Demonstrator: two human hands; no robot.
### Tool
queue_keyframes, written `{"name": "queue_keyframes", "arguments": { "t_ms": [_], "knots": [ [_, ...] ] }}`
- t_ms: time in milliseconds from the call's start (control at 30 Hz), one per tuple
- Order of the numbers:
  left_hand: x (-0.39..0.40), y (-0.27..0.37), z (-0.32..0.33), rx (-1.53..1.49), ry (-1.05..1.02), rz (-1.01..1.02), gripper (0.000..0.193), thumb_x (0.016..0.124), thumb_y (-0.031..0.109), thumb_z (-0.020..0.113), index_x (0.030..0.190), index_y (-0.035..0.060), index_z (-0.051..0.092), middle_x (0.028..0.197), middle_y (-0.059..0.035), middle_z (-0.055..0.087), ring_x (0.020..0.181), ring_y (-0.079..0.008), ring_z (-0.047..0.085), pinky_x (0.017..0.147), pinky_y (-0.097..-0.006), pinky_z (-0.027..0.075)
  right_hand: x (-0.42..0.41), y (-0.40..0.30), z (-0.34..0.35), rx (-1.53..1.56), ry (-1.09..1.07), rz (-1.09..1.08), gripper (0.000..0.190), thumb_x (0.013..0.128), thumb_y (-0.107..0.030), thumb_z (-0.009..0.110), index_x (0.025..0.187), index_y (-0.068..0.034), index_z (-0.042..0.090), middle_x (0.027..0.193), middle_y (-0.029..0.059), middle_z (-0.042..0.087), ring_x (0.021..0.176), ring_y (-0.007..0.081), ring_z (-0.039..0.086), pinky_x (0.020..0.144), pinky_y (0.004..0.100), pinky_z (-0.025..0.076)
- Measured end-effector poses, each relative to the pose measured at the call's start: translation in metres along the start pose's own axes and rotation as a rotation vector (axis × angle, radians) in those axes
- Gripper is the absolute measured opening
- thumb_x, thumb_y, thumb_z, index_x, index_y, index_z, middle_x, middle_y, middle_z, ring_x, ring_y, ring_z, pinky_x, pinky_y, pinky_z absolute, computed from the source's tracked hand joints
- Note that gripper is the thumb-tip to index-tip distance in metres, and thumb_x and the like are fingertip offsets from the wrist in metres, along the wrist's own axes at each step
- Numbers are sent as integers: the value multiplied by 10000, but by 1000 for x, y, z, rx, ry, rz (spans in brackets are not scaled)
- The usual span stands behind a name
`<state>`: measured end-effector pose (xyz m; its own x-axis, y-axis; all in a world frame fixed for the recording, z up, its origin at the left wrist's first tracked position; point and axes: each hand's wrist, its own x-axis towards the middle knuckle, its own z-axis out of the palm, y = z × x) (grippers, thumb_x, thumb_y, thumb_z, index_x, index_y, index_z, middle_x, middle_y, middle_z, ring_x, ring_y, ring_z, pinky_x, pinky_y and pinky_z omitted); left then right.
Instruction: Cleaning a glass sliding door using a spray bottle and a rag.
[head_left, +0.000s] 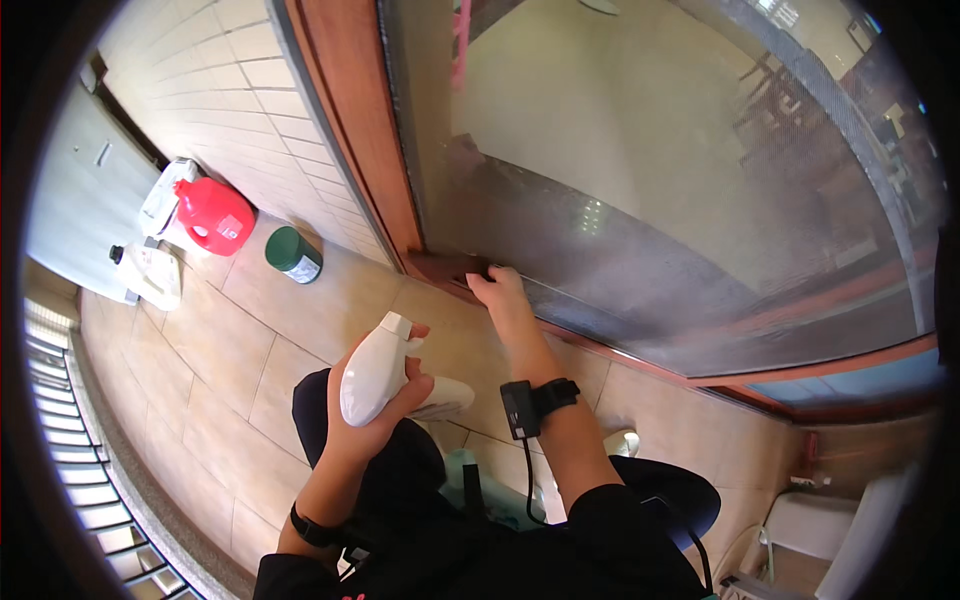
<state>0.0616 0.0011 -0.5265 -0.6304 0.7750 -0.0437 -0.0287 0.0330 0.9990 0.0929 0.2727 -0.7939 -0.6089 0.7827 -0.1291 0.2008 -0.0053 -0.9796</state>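
Observation:
My left hand grips a white spray bottle by its neck, fingers near the trigger. The nozzle points up the picture, and the bottle's lower body partly shows beyond my thumb. My right hand holds what looks like a dark brown cloth at the lower left corner of a glass panel. The cloth touches the wooden frame there; part of it is hidden by my fingers. Wet-looking streaks and a hazy film show on the lower glass.
On the tiled floor stand a green tub, a red jug and a white jug with a black cap. A barred railing curves along the left. White plastic furniture is at lower right.

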Motion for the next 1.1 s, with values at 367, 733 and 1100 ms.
{"name": "queue_keyframes", "arguments": {
  "t_ms": [367, 733, 1100],
  "knots": [
    [-26, -4, -40, 22, 136, -23, 387, 692, 1, 675, 1065, 26, 575, 755, 20, 569, 694, -48, 522, 658, -202, 423, -108, -349, 30, 546, -108, -551, 230, 830, 8, 501, 1054, 50, 470, 1133, 149, 481, 1015, 266, 475, 821, 372, 429],
    [-40, -5, -45, -43, 77, -37, 378, 709, 14, 669, 1075, 26, 574, 723, 33, 539, 671, -46, 512, 633, -201, 421, -37, 2, 1, -1474, -279, -1073, 187, 752, -172, 491, 861, -114, 632, 1031, 29, 537, 1057, 255, 444, 853, 360, 386],
    [-26, -27, -42, 4, 0, -78, 403, 696, 57, 695, 1083, 58, 581, 725, 29, 561, 667, -51, 525, 639, -204, 425, -71, -240, -36, -1230, 643, -1419, 120, 645, -206, 573, 754, -218, 623, 936, -104, 588, 858, 145, 449, 756, 342, 331]
  ]
}}
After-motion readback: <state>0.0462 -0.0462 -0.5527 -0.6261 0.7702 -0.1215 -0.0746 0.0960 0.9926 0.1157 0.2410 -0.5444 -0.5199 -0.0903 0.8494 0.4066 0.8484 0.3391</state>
